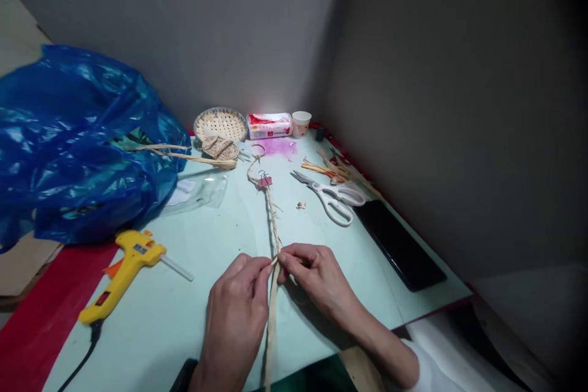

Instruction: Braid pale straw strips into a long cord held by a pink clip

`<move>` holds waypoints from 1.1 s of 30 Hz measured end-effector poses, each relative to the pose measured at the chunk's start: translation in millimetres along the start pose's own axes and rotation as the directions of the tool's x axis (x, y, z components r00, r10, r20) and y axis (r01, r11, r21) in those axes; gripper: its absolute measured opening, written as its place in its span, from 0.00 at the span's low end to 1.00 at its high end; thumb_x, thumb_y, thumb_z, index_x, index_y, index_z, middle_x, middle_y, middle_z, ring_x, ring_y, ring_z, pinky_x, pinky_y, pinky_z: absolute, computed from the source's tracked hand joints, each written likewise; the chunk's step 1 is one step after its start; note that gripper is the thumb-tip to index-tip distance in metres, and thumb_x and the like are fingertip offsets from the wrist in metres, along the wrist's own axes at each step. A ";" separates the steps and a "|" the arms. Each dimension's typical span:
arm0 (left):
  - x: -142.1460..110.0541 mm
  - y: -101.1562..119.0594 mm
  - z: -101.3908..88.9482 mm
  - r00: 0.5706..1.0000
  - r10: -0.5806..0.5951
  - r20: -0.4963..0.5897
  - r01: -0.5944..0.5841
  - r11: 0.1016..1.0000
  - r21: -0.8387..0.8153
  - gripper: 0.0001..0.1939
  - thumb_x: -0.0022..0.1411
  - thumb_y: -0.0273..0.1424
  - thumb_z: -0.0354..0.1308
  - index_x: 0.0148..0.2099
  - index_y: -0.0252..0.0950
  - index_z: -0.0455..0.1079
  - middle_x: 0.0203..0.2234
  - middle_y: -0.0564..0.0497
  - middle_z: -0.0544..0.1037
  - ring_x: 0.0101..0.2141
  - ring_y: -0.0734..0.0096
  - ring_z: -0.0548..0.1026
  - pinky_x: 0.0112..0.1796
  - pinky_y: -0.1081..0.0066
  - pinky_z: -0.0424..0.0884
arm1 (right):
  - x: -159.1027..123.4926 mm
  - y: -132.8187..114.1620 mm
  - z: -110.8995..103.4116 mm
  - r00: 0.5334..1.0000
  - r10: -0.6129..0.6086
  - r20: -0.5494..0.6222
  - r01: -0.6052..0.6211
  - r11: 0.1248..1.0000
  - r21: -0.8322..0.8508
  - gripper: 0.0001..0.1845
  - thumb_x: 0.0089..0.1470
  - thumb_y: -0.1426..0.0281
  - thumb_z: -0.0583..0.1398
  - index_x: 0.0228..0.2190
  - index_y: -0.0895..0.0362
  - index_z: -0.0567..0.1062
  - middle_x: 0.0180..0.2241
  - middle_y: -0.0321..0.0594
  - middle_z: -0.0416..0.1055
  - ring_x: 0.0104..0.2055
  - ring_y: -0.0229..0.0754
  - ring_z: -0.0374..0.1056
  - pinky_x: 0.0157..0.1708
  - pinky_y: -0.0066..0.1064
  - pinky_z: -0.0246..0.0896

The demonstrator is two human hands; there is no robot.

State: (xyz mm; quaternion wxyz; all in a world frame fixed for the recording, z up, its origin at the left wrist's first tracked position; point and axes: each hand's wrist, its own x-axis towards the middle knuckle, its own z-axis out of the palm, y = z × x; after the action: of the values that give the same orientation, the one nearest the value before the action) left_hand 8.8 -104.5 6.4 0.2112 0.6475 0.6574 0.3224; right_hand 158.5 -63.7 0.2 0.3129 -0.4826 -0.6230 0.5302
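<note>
A thin braid of pale straw-like strips (274, 223) runs up the middle of the table, with a pink binder clip (264, 182) on its upper part. Beyond the clip the cord curls round toward the back. At the braid's lower end, my left hand (239, 303) pinches one strip from the left. My right hand (316, 275) is closed on another strip at the same spot, fingertips almost meeting the left ones. Between both hands a loose flat strip (272, 324) hangs down toward the table's near edge.
Left are a yellow glue gun (122, 275) and a blue plastic bag (82, 147). Scissors (331, 196) and a black phone (399, 245) lie right. A woven basket (220, 125), tissue pack (269, 126) and paper cup (301, 125) stand at the back by the wall.
</note>
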 end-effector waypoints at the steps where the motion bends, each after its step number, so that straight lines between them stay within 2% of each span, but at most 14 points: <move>1: -1.3 1.6 -0.5 1.000 -0.015 -0.001 0.015 1.000 -0.023 0.13 0.65 0.33 0.49 0.34 0.38 0.75 0.27 0.50 0.76 0.29 0.66 0.75 0.33 0.69 0.67 | -0.1 0.3 0.6 1.000 -0.017 0.004 0.017 1.000 -0.002 0.18 0.59 0.64 0.54 0.23 0.60 0.75 0.22 0.37 0.71 0.23 0.33 0.57 0.24 0.26 0.49; 5: -10.0 9.6 2.7 1.000 -0.002 -0.015 0.002 1.000 -0.028 0.13 0.65 0.31 0.49 0.33 0.38 0.74 0.27 0.50 0.77 0.29 0.67 0.75 0.31 0.71 0.68 | 1.0 2.9 0.8 0.999 -0.045 -0.006 0.046 0.998 0.044 0.17 0.57 0.65 0.56 0.23 0.61 0.76 0.21 0.37 0.68 0.25 0.34 0.56 0.26 0.27 0.49; 7: -15.9 13.1 10.6 0.997 0.071 -0.037 -0.068 0.995 0.077 0.13 0.65 0.29 0.48 0.37 0.37 0.74 0.28 0.49 0.78 0.29 0.66 0.76 0.31 0.70 0.68 | 2.1 2.8 -0.8 0.999 -0.035 0.010 0.033 0.992 0.125 0.16 0.56 0.65 0.57 0.23 0.61 0.76 0.21 0.36 0.67 0.25 0.34 0.56 0.27 0.27 0.49; 10: -23.3 16.5 25.6 0.987 0.162 -0.018 -0.151 0.947 0.284 0.14 0.65 0.26 0.46 0.42 0.36 0.74 0.29 0.47 0.80 0.29 0.63 0.78 0.29 0.68 0.67 | 3.0 -0.2 -4.2 0.995 0.038 0.089 -0.064 0.949 0.310 0.15 0.54 0.64 0.58 0.25 0.62 0.78 0.24 0.40 0.71 0.24 0.34 0.58 0.27 0.27 0.51; 13: -26.9 16.9 30.1 0.976 0.217 0.020 -0.208 0.901 0.382 0.15 0.65 0.23 0.45 0.40 0.37 0.74 0.29 0.48 0.79 0.29 0.63 0.78 0.28 0.68 0.65 | 3.3 -2.2 -7.2 0.991 0.053 0.127 -0.105 0.888 0.447 0.13 0.52 0.65 0.60 0.26 0.62 0.78 0.26 0.42 0.73 0.26 0.36 0.62 0.29 0.27 0.55; 16: -23.8 12.7 16.1 0.965 0.260 -0.023 -0.243 0.927 0.287 0.14 0.65 0.27 0.47 0.34 0.38 0.74 0.27 0.49 0.77 0.32 0.63 0.75 0.32 0.67 0.66 | 3.6 0.6 -9.0 0.995 0.000 0.098 -0.045 0.890 0.454 0.13 0.52 0.65 0.60 0.22 0.61 0.76 0.23 0.39 0.71 0.25 0.35 0.61 0.28 0.27 0.55; 19: -11.0 6.2 -4.9 0.977 0.111 -0.183 -0.097 0.991 0.089 0.13 0.64 0.36 0.50 0.34 0.38 0.73 0.32 0.47 0.77 0.36 0.61 0.72 0.40 0.62 0.66 | 3.9 5.5 -9.4 0.998 -0.029 0.063 0.001 0.914 0.406 0.16 0.52 0.64 0.60 0.20 0.61 0.75 0.22 0.38 0.70 0.23 0.33 0.58 0.25 0.26 0.52; 21: 1.1 3.7 -13.0 0.994 -0.086 -0.064 0.074 0.983 -0.169 0.13 0.63 0.39 0.52 0.41 0.38 0.72 0.39 0.47 0.77 0.37 0.62 0.73 0.41 0.63 0.67 | 3.9 7.8 -8.4 0.998 -0.041 0.049 0.019 0.923 0.385 0.16 0.53 0.63 0.60 0.20 0.61 0.74 0.24 0.39 0.71 0.22 0.32 0.57 0.25 0.25 0.51; 22: 7.2 3.6 -13.9 0.989 -0.139 0.058 0.150 0.942 -0.299 0.14 0.62 0.40 0.53 0.42 0.37 0.71 0.38 0.47 0.77 0.36 0.64 0.73 0.40 0.64 0.67 | 4.0 8.5 -7.6 0.998 -0.053 0.047 0.031 0.926 0.377 0.16 0.53 0.63 0.59 0.20 0.61 0.73 0.24 0.39 0.71 0.23 0.32 0.58 0.25 0.25 0.52; 24: 17.6 5.0 -10.0 0.952 -0.117 0.281 0.255 0.812 -0.525 0.15 0.61 0.40 0.56 0.44 0.35 0.68 0.33 0.49 0.76 0.34 0.68 0.73 0.39 0.67 0.68 | 4.2 9.3 -5.3 0.994 -0.087 0.059 0.060 0.928 0.368 0.17 0.55 0.62 0.57 0.21 0.60 0.71 0.23 0.39 0.71 0.24 0.34 0.61 0.28 0.26 0.56; 26: 24.1 7.4 -1.7 0.906 -0.077 0.417 0.358 0.664 -0.656 0.13 0.59 0.38 0.58 0.41 0.34 0.67 0.27 0.52 0.74 0.27 0.75 0.70 0.32 0.73 0.66 | 4.5 9.7 -3.2 0.988 -0.131 0.078 0.095 0.931 0.352 0.17 0.57 0.62 0.54 0.22 0.59 0.69 0.23 0.39 0.71 0.26 0.37 0.66 0.33 0.29 0.61; 29: 26.4 8.9 10.1 0.866 -0.097 0.490 0.450 0.575 -0.683 0.12 0.56 0.38 0.59 0.33 0.34 0.63 0.20 0.58 0.65 0.16 0.85 0.55 0.18 0.80 0.50 | 5.1 10.8 -2.1 0.985 -0.161 0.065 0.137 0.950 0.281 0.17 0.58 0.63 0.52 0.22 0.59 0.67 0.25 0.41 0.72 0.30 0.38 0.68 0.36 0.30 0.61; 31: 24.3 8.0 14.6 0.861 -0.113 0.496 0.462 0.584 -0.667 0.13 0.56 0.39 0.58 0.32 0.35 0.61 0.19 0.61 0.59 0.15 0.86 0.47 0.17 0.79 0.41 | 4.8 11.9 -2.7 0.985 -0.167 0.037 0.156 0.966 0.205 0.16 0.57 0.65 0.53 0.21 0.59 0.67 0.25 0.41 0.71 0.29 0.37 0.66 0.35 0.29 0.60; 33: 21.4 6.5 16.9 0.858 -0.121 0.499 0.464 0.599 -0.652 0.13 0.57 0.40 0.57 0.31 0.37 0.59 0.18 0.63 0.54 0.16 0.85 0.44 0.17 0.79 0.39 | 3.2 12.7 -3.3 0.985 -0.171 0.011 0.169 0.979 0.116 0.16 0.58 0.67 0.53 0.20 0.58 0.67 0.23 0.38 0.69 0.27 0.36 0.63 0.32 0.28 0.57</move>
State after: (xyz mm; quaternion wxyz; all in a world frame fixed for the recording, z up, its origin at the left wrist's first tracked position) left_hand 23.7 -81.2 2.0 0.6424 0.4318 0.5036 0.3837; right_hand 163.8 -59.9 -11.6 0.3778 -0.4033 -0.6337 0.5414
